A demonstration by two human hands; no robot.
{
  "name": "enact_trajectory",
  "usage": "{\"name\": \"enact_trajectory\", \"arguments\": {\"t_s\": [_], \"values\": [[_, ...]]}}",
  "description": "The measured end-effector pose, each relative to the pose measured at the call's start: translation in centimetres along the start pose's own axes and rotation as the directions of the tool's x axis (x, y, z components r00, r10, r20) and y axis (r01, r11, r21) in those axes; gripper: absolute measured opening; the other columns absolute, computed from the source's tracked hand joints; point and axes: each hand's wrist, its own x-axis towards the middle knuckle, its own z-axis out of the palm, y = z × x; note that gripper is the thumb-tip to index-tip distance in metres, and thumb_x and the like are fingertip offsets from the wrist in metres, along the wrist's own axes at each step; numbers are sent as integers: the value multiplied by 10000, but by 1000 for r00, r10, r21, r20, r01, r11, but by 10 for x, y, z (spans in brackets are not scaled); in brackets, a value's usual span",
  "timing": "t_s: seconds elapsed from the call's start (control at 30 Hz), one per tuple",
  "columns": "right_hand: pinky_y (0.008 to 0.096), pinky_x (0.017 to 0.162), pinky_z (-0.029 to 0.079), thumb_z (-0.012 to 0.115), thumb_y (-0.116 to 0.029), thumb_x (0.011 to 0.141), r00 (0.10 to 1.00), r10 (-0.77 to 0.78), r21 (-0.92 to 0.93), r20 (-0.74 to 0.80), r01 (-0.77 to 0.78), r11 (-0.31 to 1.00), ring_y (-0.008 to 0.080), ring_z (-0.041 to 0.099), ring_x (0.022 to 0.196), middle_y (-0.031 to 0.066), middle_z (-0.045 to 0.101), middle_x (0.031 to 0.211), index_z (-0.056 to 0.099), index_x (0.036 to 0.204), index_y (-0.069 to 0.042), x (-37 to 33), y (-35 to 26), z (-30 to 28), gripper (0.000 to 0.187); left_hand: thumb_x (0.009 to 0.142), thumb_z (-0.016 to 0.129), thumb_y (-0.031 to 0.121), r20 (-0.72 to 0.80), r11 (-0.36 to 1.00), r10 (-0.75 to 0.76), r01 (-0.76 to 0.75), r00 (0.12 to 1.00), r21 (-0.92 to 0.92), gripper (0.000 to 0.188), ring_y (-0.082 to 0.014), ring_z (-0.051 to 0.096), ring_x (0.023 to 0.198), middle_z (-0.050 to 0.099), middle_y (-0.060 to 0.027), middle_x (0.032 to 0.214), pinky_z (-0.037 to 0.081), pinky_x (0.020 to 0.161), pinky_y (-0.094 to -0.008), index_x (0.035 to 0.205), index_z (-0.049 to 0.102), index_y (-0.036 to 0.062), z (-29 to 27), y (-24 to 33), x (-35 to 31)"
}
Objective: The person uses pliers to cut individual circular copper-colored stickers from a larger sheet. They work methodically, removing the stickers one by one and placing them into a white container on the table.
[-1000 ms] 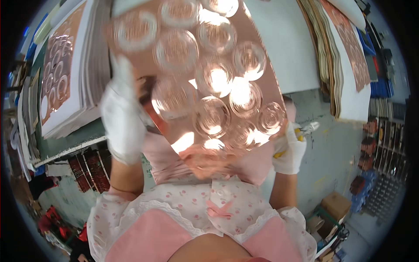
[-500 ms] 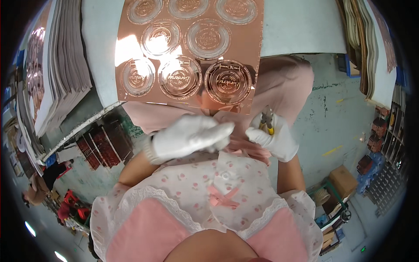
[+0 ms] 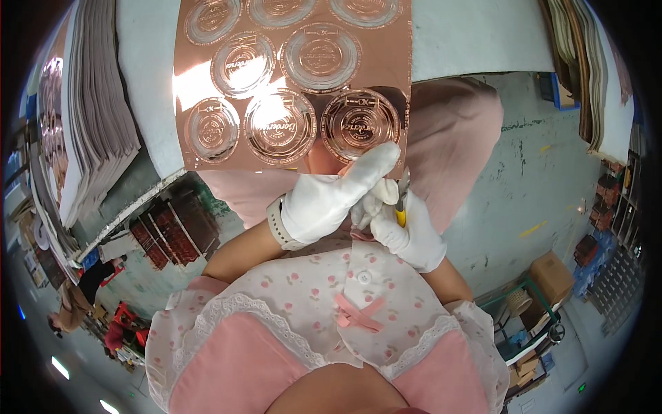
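A shiny copper-coloured sheet (image 3: 289, 19) with several round embossed designs lies before me, its near edge reaching over my lap. My left hand (image 3: 321, 207), in a white glove, is at the sheet's near right corner. Its thumb lies over the top by the closest right circle, and its fingers curl under the edge. Just right of it, my right hand (image 3: 417, 238), also gloved, is closed around pliers (image 3: 401, 215) with yellow handles. Their jaws point up beside the sheet's corner; most of the handles are hidden in the glove.
The sheet rests on a pale worktable (image 3: 476, 38). A thick stack of sheets (image 3: 103, 117) stands at the left, another stack (image 3: 598, 90) at the far right. Dark red blocks (image 3: 172, 231) sit low at the left. A cardboard box (image 3: 552, 274) is at the lower right.
My left hand has moved right and up onto the sheet's near edge. My right hand has come left with the pliers, close to the left. The sheet has shifted slightly left in view.
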Motion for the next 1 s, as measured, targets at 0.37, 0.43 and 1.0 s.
{"name": "enact_trajectory", "arguments": {"t_s": [0.37,0.43,1.0], "values": [[229,632,484,589,-112,815,992,40,-72,-122,-49,996,62,525,735,7,536,860,458,1033,-12,-8,-7,4,273,872,535,272,-319,981,-20,-43,947,-191,219,-85,534,536,575,-18,647,415,477,-207,868,567,55,29,13,7],[232,640,496,592,-123,819,990,42,15,-131,-41,999,63,531,749,4,535,864,450,1049,-14,-8,-11,7,292,861,553,275,-254,987,-70,30,965,-160,219,-83,534,548,577,-16,673,415,479,-208,885,564,58,25,14,7],[194,553,427,511,-238,886,957,-22,119,-290,59,991,50,499,657,18,546,783,484,971,-7,-7,-4,6,248,877,446,457,-178,990,-143,139,974,-34,399,-75,408,523,458,2,657,339,470,-218,856,528,67,42,12,27]]}}
